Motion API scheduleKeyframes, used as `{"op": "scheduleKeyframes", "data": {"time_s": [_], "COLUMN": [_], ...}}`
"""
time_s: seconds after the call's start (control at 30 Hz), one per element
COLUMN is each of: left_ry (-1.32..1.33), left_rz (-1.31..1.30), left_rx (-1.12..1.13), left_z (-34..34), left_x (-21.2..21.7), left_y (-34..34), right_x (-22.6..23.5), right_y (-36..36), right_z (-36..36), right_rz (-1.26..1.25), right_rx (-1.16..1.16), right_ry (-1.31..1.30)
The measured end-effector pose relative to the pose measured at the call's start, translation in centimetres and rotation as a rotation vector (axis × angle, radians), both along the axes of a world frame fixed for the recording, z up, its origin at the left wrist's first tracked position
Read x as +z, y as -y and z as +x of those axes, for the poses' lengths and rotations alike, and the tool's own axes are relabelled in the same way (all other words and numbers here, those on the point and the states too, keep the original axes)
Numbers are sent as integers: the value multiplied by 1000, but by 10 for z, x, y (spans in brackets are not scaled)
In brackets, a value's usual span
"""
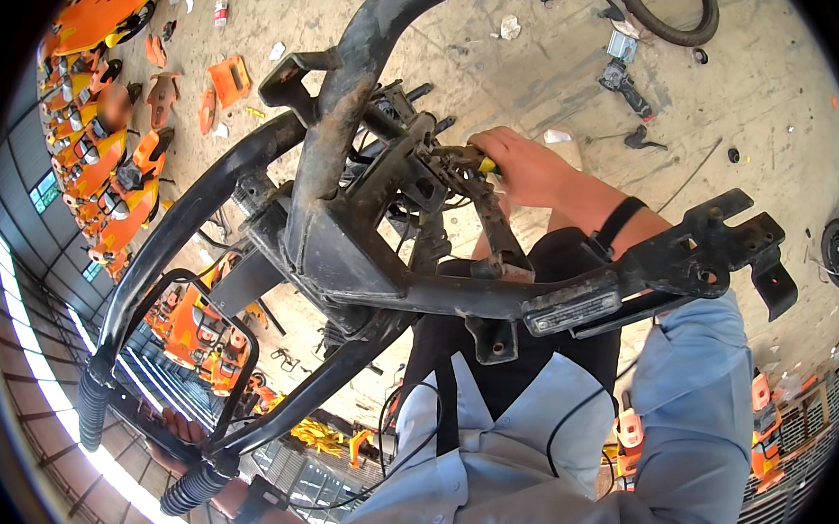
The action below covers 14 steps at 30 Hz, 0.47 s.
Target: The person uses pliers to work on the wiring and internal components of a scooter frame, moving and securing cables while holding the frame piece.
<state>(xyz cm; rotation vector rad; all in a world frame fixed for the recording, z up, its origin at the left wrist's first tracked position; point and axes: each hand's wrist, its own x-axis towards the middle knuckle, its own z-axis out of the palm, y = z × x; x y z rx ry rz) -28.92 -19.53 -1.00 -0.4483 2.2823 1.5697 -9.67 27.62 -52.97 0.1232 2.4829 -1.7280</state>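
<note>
Nearest, at the lower left: left hand (182, 439) gripping a lower tube of the black metal frame (344, 258), fingers wrapped around it beside the ribbed black sleeve (194, 489), steadying the whole structure against the body. Pale blue shirt sleeve (688, 390) and a dark strap filling the lower middle.

Further up, at the centre of the frame: right hand (529, 168) closing around a yellow-and-black tool handle (482, 163), fingers clamped on it, tip pressing into the cluster of brackets and cables near the frame's junction; the exact fastener hidden among the dark parts.

Judging the work as loosening or tightening something there. Doing it well likely meaning: keeping the tool square in line with the fastener, pushing firmly inward while turning so the tip is not slipping out, holding the left grip tight to stop the frame from twisting, keeping the loose black cable (582, 413) away from the tool.

Beyond, on the concrete floor (750, 109): a tyre (664, 23) at the top edge, scattered small black parts, orange plastic panels (228, 79) and rows of orange vehicle bodies (92, 169) at the left.
</note>
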Motion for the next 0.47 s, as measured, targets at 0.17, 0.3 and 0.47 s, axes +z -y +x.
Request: {"op": "scheduleKeyframes", "data": {"time_s": [0.17,0.3,0.47], "left_ry": [-47,-353,-246], "left_rz": [204,-407,-253], "left_rx": [-167,34,126], "left_z": [12,26,18], "left_x": [-23,-19,-14], "left_y": [-35,-40,-35], "right_x": [56,74,84], "right_y": [-22,-27,-25], "right_z": [6,-8,-8], "right_rz": [-92,-87,-35], "right_rx": [118,292,295], "right_ry": [241,533,593]}}
